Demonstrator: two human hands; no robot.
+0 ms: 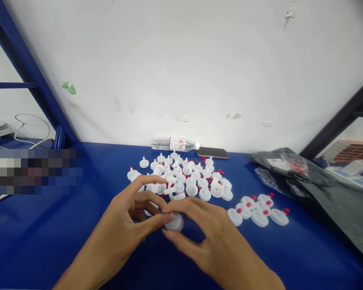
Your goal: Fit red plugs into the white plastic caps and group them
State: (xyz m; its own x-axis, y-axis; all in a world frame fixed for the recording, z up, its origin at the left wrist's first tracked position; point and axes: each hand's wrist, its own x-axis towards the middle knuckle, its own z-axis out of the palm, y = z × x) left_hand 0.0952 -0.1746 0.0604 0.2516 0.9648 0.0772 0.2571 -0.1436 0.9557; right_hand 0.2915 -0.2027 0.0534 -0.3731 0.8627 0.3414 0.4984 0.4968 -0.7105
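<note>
My left hand (133,219) and my right hand (205,229) meet low over the blue table (63,225), both gripping one small white round plastic part (175,222) between thumbs and fingertips. Just beyond the hands lies a loose heap of several white disc-shaped parts (184,177), some with small red caps among them. To the right sits a separate cluster of white discs with red caps fitted (258,209). My fingers hide most of the held part.
A plastic water bottle (174,143) lies on its side against the white wall, with a phone (212,152) beside it. Black plastic bags (314,181) cover the table's right side. A blue frame post (30,72) rises at the left, with white cables behind it.
</note>
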